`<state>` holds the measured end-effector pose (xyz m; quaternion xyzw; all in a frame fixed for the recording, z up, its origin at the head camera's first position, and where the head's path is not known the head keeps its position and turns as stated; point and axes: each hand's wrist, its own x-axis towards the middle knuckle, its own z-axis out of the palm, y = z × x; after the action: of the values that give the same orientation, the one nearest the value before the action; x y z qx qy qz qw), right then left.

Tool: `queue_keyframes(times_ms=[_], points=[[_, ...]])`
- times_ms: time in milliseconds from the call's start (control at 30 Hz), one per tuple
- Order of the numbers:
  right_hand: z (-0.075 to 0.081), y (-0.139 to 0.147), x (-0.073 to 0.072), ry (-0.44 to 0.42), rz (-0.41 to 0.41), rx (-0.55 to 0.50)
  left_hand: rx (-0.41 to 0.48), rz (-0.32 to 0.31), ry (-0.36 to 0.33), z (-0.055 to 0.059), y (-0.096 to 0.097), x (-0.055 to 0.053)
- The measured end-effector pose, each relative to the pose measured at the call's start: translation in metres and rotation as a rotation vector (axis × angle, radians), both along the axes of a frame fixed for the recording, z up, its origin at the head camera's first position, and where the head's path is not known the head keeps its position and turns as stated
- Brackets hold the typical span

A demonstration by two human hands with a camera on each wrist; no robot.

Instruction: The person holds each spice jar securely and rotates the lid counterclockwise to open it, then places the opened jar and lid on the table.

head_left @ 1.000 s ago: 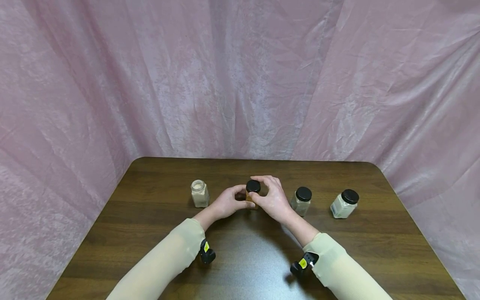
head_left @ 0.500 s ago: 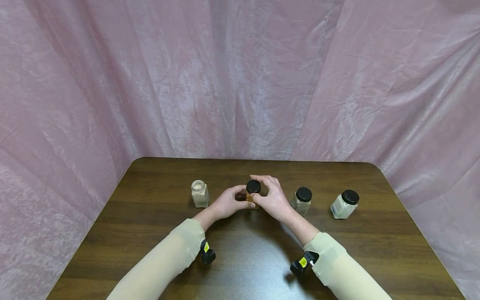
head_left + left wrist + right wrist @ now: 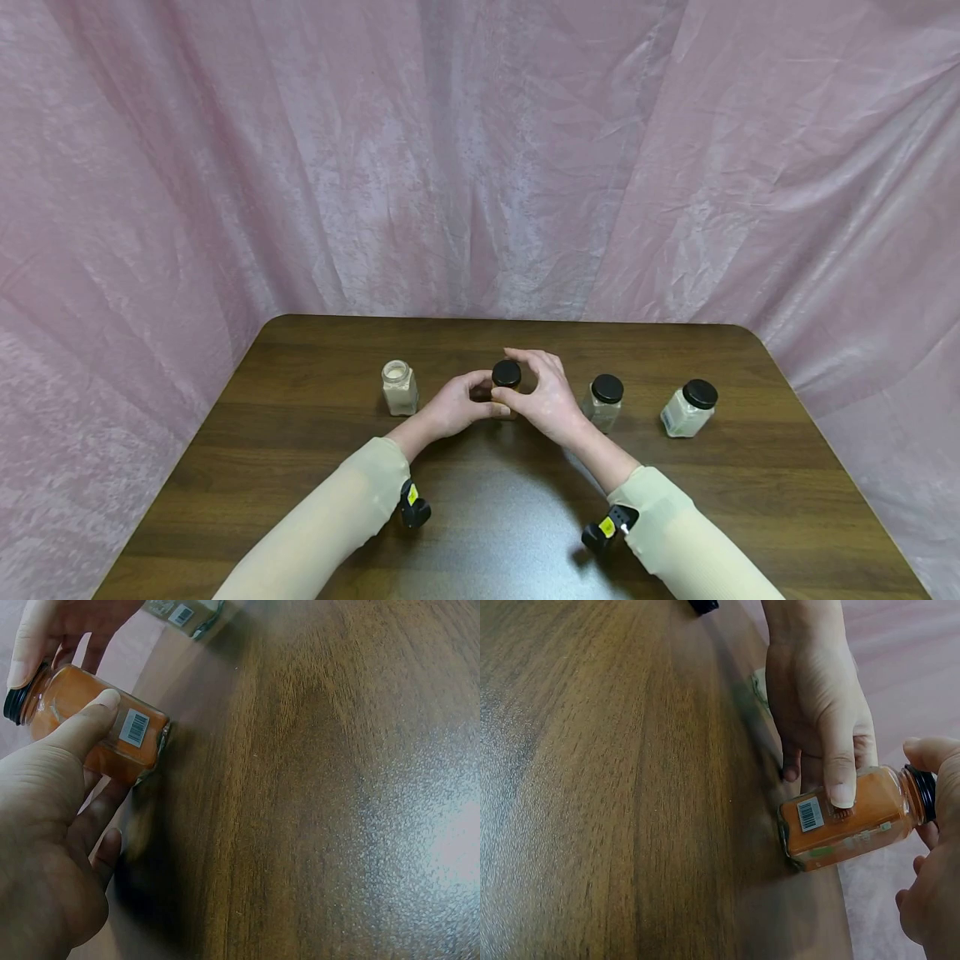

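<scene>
A glass jar of orange powder (image 3: 870, 799) stands near the middle of the table, capped with a black screw lid (image 3: 506, 373). My left hand (image 3: 453, 406) grips the jar's body, its thumb (image 3: 94, 716) laid along the side by a barcode label. From the right, my right hand (image 3: 553, 402) reaches round the lid. Its thumb presses the lid's near side, while the index finger arches past the far side. In the right wrist view the lid (image 3: 924, 793) is partly covered by that hand.
An uncapped jar of pale powder (image 3: 401, 395) stands left of my hands. To the right are two black-lidded jars, one pale (image 3: 602, 412) behind my right wrist and one whiter (image 3: 686, 417) farther out. A pink curtain (image 3: 480, 167) hangs beyond the wooden table (image 3: 480, 533).
My right thumb has shifted a little left across the lid's near side, and its index finger has lifted slightly away from the far side. My left hand and the jar have stayed put.
</scene>
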<state>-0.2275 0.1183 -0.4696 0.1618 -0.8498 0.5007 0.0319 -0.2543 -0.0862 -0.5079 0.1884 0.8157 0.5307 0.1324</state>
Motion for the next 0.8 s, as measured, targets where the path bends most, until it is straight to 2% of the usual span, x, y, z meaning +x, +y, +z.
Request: queue_keyframes(times_ms=[267, 800], points=[[-0.0007, 0.0004, 0.0001, 0.025, -0.065, 0.004, -0.008, 0.005, 0.0, 0.0, 0.0006, 0.0001], [-0.0013, 0.0001, 0.0008, 0.084, -0.144, 0.063, 0.027, -0.017, 0.013, -0.0017, 0.0015, -0.0011]])
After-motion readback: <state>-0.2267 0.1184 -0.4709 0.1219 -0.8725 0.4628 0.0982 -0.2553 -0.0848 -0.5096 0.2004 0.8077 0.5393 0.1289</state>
